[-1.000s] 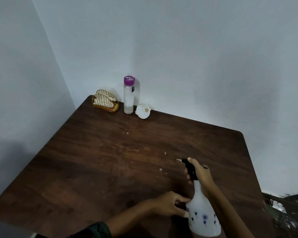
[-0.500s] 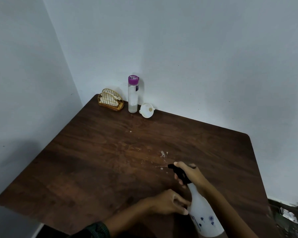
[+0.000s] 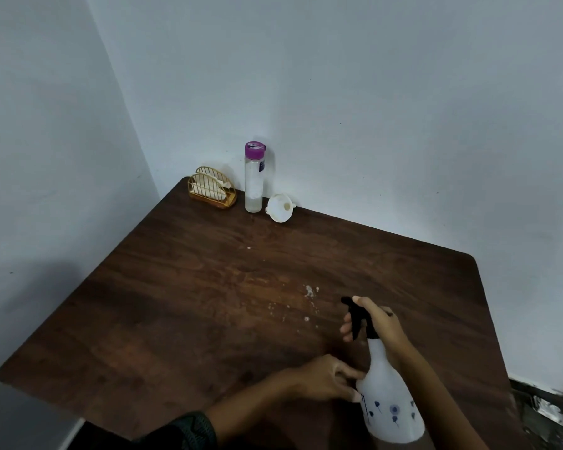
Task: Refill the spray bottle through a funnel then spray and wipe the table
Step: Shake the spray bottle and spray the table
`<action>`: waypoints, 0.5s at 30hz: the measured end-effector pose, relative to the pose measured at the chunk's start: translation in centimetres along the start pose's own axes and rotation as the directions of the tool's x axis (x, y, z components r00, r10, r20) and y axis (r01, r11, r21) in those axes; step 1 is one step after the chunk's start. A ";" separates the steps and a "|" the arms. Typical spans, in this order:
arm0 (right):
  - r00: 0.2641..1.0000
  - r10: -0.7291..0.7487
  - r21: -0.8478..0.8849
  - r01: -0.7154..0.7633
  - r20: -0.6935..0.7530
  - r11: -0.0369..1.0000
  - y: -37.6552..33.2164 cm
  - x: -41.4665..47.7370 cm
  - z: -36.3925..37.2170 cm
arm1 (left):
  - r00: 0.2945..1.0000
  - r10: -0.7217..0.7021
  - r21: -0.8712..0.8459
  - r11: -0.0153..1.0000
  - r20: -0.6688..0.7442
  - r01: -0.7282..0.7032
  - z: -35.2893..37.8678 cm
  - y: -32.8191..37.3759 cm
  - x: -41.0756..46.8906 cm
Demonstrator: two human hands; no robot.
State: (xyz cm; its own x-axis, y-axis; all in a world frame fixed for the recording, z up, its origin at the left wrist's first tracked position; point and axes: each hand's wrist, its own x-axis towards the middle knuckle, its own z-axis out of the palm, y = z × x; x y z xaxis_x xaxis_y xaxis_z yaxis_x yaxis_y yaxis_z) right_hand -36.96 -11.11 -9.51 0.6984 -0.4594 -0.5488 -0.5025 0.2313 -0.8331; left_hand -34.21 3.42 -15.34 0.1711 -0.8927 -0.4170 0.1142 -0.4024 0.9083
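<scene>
SPRAY STAGE, judging by the wet specks. The right grip (image 3: 376, 323) was clamped round the black trigger head of the white flower-print spray bottle (image 3: 389, 401), fingers curled over the lever, thumb along the top. The bottle was at lower right of the frame over the bench (image 3: 176, 303); whether its base rested there was unclear. Its long axis leaned, base toward frame btm, nozzle aimed upper left at droplets (image 3: 309, 292) just beyond it, mid-frame. The left grip (image 3: 325, 378) lay apart, fingers straight, tips pressed on the bottle's lower left side. Right forearm ran in from btm right, wrist bent. Funnel (image 3: 280, 207), purple-capped clear bottle (image 3: 253, 183) and gold wire napkin holder (image 3: 212, 191) sat well apart at upper centre-left. The left grip looked the nearer for fetching a wipe.
</scene>
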 end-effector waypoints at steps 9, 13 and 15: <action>0.984 0.051 0.064 -0.041 -0.169 0.997 1.1 0.2 -1.4 | 0.999 0.001 0.095 0.995 0.044 -0.005 0.3 0.8 0.5; 0.976 0.025 -0.003 -0.026 -0.215 1.000 2.0 -0.5 -1.7 | 0.996 -0.011 0.097 0.995 0.093 0.002 0.8 0.6 0.8; 0.969 -0.010 -0.013 0.007 -0.248 1.000 2.6 -0.7 -1.9 | 0.993 -0.030 0.091 0.996 0.112 0.020 0.9 0.6 1.0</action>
State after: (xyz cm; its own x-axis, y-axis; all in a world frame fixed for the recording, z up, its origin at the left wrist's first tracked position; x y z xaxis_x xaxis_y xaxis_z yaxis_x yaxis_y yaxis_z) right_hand -39.71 -11.82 -11.12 0.5549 -0.6602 -0.5062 -0.5042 0.2171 -0.8358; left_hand -34.82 2.10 -15.23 0.0568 -0.8974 -0.4375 0.0279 -0.4366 0.8992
